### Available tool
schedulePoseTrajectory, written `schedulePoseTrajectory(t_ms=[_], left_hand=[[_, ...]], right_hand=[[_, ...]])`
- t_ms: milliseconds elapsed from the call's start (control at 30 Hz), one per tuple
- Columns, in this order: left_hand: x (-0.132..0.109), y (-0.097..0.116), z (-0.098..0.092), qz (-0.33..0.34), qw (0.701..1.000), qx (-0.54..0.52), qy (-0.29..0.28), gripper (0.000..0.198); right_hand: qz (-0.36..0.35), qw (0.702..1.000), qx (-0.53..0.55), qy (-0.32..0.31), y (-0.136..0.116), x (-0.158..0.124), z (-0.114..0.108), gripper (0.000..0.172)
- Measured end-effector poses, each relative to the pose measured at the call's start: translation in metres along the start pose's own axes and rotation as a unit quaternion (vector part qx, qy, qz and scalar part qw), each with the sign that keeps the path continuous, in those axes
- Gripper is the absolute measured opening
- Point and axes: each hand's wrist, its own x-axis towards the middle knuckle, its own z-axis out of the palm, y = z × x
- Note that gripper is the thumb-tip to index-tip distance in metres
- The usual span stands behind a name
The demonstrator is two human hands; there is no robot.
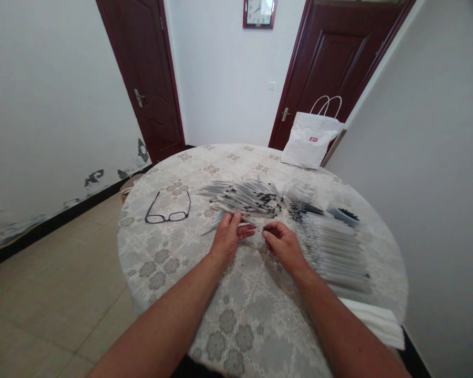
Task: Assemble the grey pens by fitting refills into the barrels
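My left hand (229,235) and my right hand (283,242) meet at the middle of a round table (244,320) with a flowered cloth. Both are closed in a pinch on a thin pen-like stick (251,227) that runs between the fingertips. Just beyond the hands lies a loose heap of grey pens with black tips (244,197). To the right of my right hand sits a row of clear packets of pens (335,247).
Black-framed glasses (168,209) lie on the table's left part. A white paper bag (310,138) leans at the far edge against the right wall. Folded white cloth (378,319) hangs over the near right edge. Two dark red doors and a wall clock stand behind.
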Motion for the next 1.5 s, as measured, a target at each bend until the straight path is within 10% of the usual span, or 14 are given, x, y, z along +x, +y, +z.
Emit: schedulePoseTrajectory(t_ms=[467, 833, 1133, 1333, 1500], left_hand=[[0.002, 0.010, 0.003, 0.025, 0.999, 0.012, 0.018, 0.041], [-0.002, 0.003, 0.003, 0.026, 0.991, 0.132, 0.005, 0.038], [-0.005, -0.002, 0.004, -0.001, 0.989, 0.146, -0.028, 0.039], [-0.008, -0.002, 0.006, -0.016, 0.987, 0.149, -0.055, 0.038], [-0.012, 0.000, 0.007, -0.024, 0.982, 0.165, -0.083, 0.036]], right_hand=[[-0.086, 0.983, -0.148, 0.071, -0.002, 0.002, 0.000, 0.011], [-0.162, 0.924, -0.334, -0.085, -0.053, -0.011, -0.076, 0.020], [-0.119, 0.803, -0.468, 0.348, -0.083, 0.025, -0.185, 0.038], [-0.170, 0.896, -0.388, 0.129, -0.065, -0.010, -0.091, 0.022], [-0.200, 0.895, -0.399, 0.011, -0.030, -0.033, -0.007, 0.005]])
